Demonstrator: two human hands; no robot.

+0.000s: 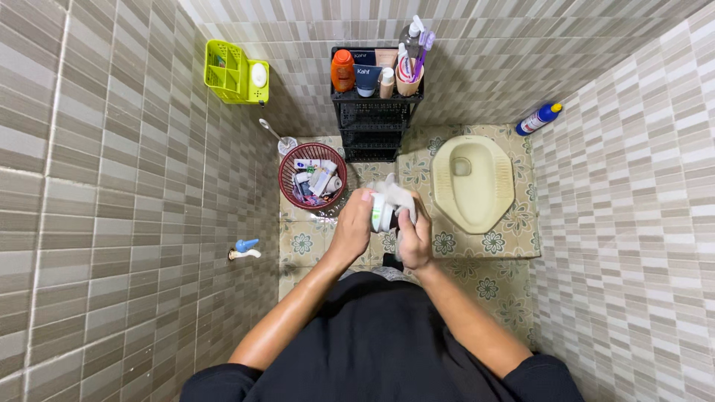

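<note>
My left hand (353,225) grips a small white and green container (380,214) in front of my chest. My right hand (414,236) holds a white cloth or tissue (397,196) pressed over the container's right side. Both hands meet above the patterned floor, just in front of a red mesh waste basket (287,165) full of empty packets and tubes.
A black shelf rack (372,119) with bottles, tubes and toothbrushes stands at the far wall. A beige squat toilet (472,181) lies to the right. A blue-capped bottle (538,119) leans at the right wall. A green soap holder (232,73) and a wall tap (244,249) hang on the left.
</note>
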